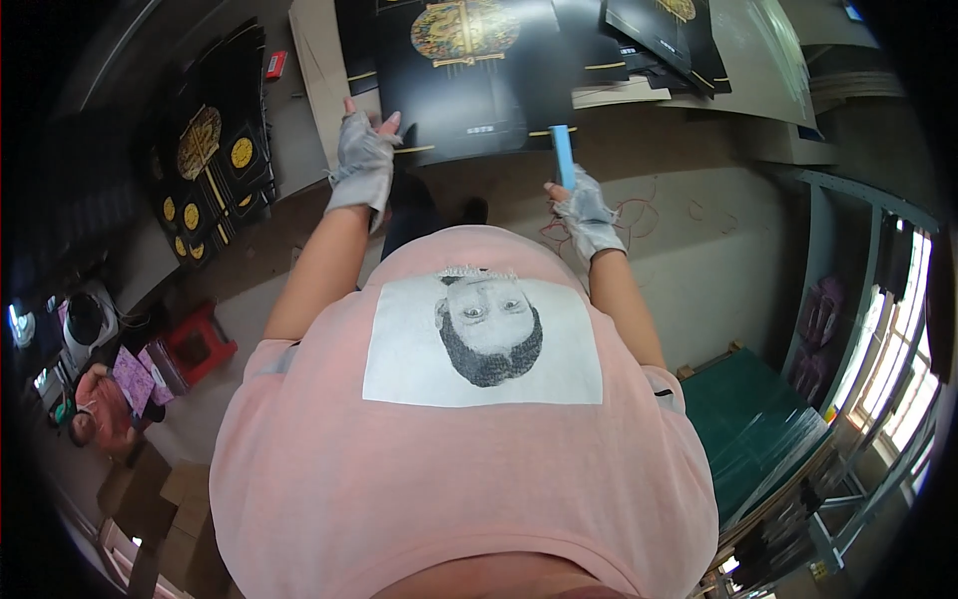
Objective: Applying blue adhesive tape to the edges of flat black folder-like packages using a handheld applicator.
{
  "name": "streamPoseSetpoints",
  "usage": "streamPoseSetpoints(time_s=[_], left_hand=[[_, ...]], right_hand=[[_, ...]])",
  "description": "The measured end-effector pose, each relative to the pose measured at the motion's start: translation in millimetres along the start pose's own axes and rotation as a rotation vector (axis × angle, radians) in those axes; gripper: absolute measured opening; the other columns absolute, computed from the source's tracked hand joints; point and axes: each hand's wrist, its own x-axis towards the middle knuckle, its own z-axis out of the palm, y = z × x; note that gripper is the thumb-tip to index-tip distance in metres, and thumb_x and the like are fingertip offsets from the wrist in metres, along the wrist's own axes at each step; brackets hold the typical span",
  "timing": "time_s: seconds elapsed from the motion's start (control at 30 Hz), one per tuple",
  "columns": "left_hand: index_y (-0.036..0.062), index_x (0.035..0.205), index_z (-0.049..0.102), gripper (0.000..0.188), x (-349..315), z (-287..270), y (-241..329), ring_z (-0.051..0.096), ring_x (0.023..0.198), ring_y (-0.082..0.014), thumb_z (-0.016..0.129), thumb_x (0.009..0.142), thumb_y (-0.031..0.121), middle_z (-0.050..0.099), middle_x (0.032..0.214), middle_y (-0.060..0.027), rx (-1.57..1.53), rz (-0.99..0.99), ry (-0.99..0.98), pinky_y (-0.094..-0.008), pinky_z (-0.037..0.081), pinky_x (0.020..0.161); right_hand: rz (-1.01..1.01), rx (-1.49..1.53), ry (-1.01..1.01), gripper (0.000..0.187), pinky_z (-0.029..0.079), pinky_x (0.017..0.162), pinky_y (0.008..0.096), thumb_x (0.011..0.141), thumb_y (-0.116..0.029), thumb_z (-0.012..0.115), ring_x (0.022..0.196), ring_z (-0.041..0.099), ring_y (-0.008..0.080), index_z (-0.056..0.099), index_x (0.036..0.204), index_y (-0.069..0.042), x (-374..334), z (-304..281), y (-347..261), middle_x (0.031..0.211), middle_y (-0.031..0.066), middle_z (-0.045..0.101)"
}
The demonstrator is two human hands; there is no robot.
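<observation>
My left hand [362, 165], in a grey fingerless glove, is at the near left corner of a glossy black printed sheet [479, 105]. Its fingers and thumb are apart, and I see nothing between them. The sheet carries a colourful round emblem with gold trim and lies on a stack. My right hand [587, 212], gloved the same way, is closed around a flat blue bar-shaped tool [563, 158]. That tool points away from me, its far end by the sheet's near right corner. Its exact kind does not show.
More black printed sheets [667, 38] overlap at the far right, over pale board [753, 70]. Another batch of black-and-gold pieces [205, 160] lies at left, near a small red box [276, 65]. A green wrapped stack [748, 424] stands at right. A person [102, 409] sits at far left by a red stool [195, 344].
</observation>
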Motion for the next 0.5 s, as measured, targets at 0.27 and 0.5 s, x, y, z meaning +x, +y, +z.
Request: streamPoseSetpoints(time_s=[0.27,0.5], left_hand=[[0.0089,0.104,0.053,0.031,-5,-6,42,0.052,0.075,-0.0162,0.066,0.078,0.021,0.055,0.086,-0.0033,-0.641,-0.632,-0.564,-0.0289,0.043,0.065],[0.014,0.098,0.057,0.025,6,28,6,0.055,0.078,-0.0176,0.069,0.079,0.024,0.06,0.09,0.0004,-0.808,-0.922,-0.524,-0.0332,0.044,0.068]], right_hand=[[0.002,0.375,-0.088,0.028,0.048,0.057,0.0268,0.076,-0.01,0.065,0.064,0.059,0.0159,0.053,0.1,0.001,5,6,-22,0.075,0.0078,0.058],[0.043,0.45,-0.111,0.035,0.049,0.063,0.0301,0.077,-0.012,0.062,0.065,0.06,0.0201,0.051,0.107,0.002,10,38,-32,0.076,0.0101,0.06]])
